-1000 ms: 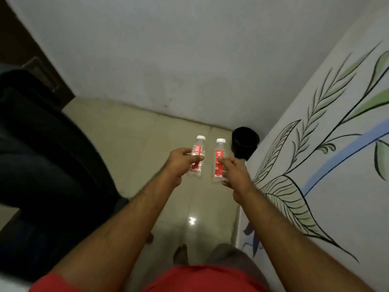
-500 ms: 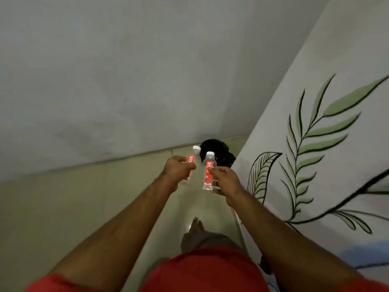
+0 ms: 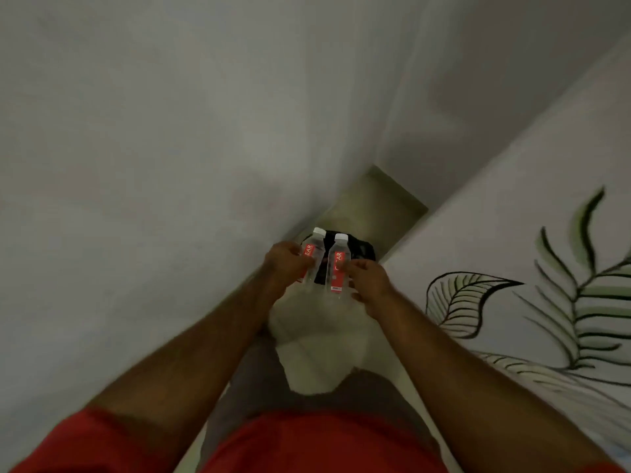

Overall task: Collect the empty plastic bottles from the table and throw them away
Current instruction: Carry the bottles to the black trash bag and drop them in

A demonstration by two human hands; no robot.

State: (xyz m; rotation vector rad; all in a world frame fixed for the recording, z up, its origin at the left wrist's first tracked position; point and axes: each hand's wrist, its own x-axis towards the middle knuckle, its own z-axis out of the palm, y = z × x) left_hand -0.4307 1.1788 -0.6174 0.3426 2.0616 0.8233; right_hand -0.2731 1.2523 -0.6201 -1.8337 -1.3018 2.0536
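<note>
I hold two clear plastic bottles with red labels and white caps, both upright and side by side. My left hand (image 3: 286, 264) grips the left bottle (image 3: 313, 254) around its middle. My right hand (image 3: 367, 283) grips the right bottle (image 3: 338, 264) by its lower half. Directly behind and below the bottles stands a black bin (image 3: 363, 250) on the floor, in the corner between two walls. The bottles hide most of the bin's opening.
A plain grey wall (image 3: 153, 148) runs close on my left. On my right is a white wall with painted green leaves (image 3: 512, 302). Between them lies a narrow strip of pale tiled floor (image 3: 317, 336). My legs and red shirt fill the bottom.
I have walked closer to the black bin. Both bottles, still in my hands, now sit right in front of it. The view has swung, and the dark furniture on the left is gone.
</note>
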